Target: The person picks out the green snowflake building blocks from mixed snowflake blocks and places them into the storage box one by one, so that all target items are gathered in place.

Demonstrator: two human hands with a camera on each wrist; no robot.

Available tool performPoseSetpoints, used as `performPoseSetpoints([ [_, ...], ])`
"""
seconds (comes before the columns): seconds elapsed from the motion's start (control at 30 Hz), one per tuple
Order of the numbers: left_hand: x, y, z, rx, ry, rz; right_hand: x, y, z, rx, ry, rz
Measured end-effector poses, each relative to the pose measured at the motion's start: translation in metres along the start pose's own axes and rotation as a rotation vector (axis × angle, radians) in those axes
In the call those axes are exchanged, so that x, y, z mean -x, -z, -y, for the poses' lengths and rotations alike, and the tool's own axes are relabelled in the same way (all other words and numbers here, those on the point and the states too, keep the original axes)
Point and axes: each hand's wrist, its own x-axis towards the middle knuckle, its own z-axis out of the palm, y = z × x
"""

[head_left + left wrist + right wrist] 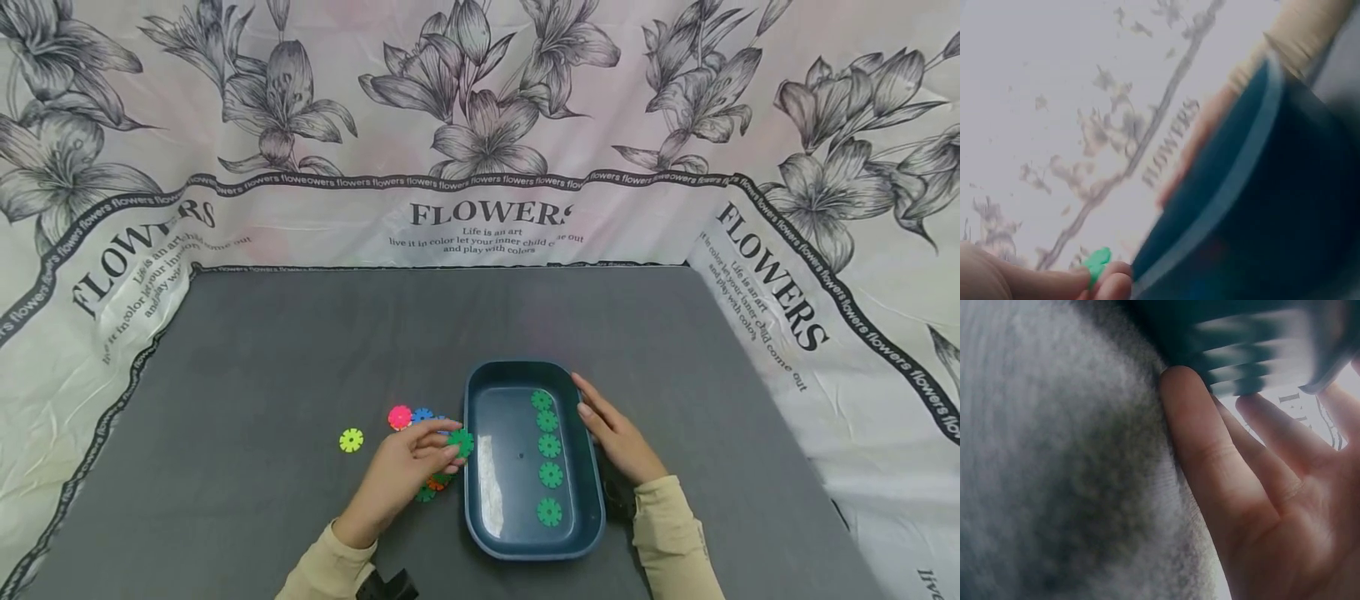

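Note:
My left hand (401,471) pinches a green notched plastic disc (462,442) between thumb and fingers, just over the left rim of a dark blue tray (513,500). In the left wrist view the green disc (1099,261) shows edge-on at the fingertips, close to the tray wall. Several green discs (550,447) lie in a column along the right half of the tray floor. My right hand (624,437) touches the tray's outer right side with extended fingers. From the right wrist camera, those fingers (1200,419) meet the ribbed tray wall.
Left of the tray, partly hidden by my left hand, lies a loose group of discs, among them pink (400,417), blue (422,414) and orange ones. One yellow disc (351,440) sits farther left on the grey tabletop (300,350). Flower-printed cloth (487,225) borders the table.

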Motion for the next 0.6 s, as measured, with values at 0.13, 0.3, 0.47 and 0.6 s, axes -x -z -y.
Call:
performPoseSetpoints([
  [0.13, -0.015, -0.01, -0.014, -0.014, 0.004, 0.152, 0.0, 0.0, -0.001, 0.001, -0.002, -0.006],
  [0.3, -0.035, -0.029, -0.018, -0.11, 0.005, 0.264, 0.001, 0.0, 0.0, -0.003, -0.005, -0.01],
  [0.47, -0.048, -0.047, -0.02, -0.192, 0.074, 0.329, 0.0, -0.001, 0.0, -0.004, -0.013, -0.011],
  [0.6, -0.053, -0.061, -0.022, -0.348, 0.069, 0.4, 0.0, -0.001, 0.0, -0.002, -0.012, -0.01],
])
